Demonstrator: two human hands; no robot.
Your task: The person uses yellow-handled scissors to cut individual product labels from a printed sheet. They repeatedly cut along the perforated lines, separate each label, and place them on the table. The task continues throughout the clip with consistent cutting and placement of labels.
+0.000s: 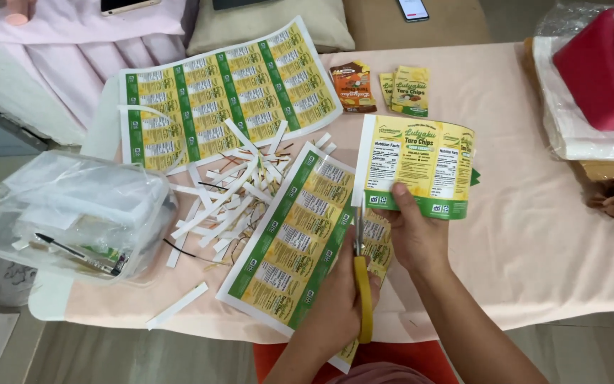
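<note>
Both arms reach up from below, crossed. The left hand is curled tight. The right hand pinches with its fingers.

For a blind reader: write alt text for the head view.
Left hand works yellow-handled scissors while right hand holds a cut yellow-and-green paper label over a pink-clothed table strewn with white paper strips.

The left hand gripped yellow-handled scissors, blades pointing up at the bottom edge of a cut yellow-and-green label, which the right hand held by that edge. Under both hands lay a printed label sheet on the pink worktop. Just left of that sheet sat a heap of white paper strips; beyond the heap lay another label sheet, and farther left a clear plastic box.
</note>
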